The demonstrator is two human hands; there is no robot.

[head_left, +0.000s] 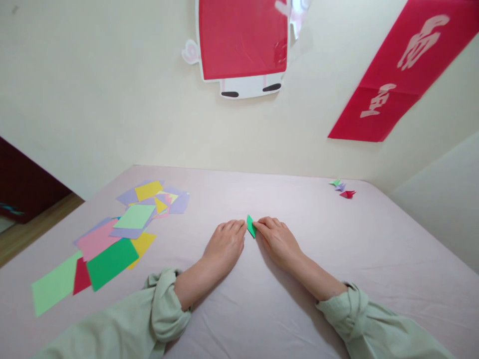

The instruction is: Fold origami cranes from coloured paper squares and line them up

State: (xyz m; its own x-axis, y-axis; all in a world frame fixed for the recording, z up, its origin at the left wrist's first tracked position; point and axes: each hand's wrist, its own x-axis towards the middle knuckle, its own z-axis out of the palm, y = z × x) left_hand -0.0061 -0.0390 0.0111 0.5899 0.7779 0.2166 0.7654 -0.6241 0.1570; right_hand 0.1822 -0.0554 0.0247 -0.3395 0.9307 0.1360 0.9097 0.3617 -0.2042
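A small piece of green origami paper (250,227), folded into a narrow diamond, lies between my hands at the middle of the table. My right hand (279,242) pinches its right edge between thumb and forefinger. On the left side, the fingertips of my left hand (226,245) are curled together against the paper's edge; the thumb is mostly hidden beneath the hand. Both hands rest low on the cloth, with the folded paper bridging the small gap between them.
Loose coloured paper sheets (112,262) overlap in a spread pile at the left. Several small folded paper cranes (348,194) sit at the back right. The table (224,189) has a pale pink cloth and meets a wall (149,99) bearing red decorations (243,40).
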